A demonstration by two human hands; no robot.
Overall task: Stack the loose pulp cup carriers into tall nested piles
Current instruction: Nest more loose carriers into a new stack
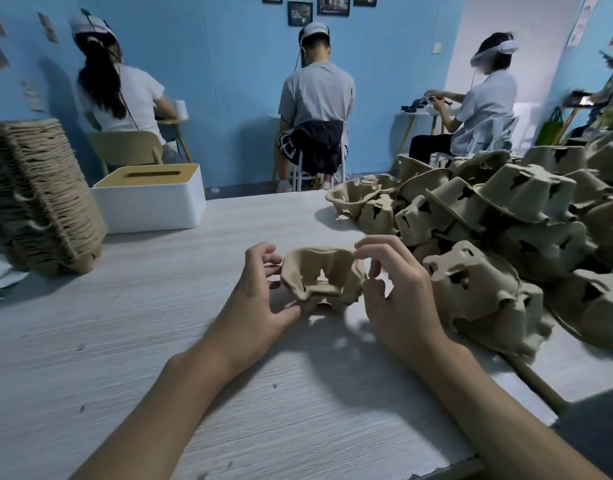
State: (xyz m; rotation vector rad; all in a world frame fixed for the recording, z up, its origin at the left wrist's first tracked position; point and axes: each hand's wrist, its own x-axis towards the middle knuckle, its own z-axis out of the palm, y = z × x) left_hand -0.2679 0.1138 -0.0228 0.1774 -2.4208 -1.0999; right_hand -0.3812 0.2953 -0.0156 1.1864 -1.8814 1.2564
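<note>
A single pulp cup carrier (320, 278) sits near the middle of the pale desk (142, 341), between both hands. The left grip (260, 289) holds its left side, with the thumb against the lower edge and curled fingers at the rim. The right grip (395, 289) is curled just beside the right rim; I cannot tell whether it pinches it. A heap of loose carriers (506, 220) lies to the right. A tall nested pile (38, 195) leans at far left, beside a white tissue box (149, 202).

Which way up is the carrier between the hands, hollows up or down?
Hollows up: the carrier has its rim on top and its inside shows.
</note>
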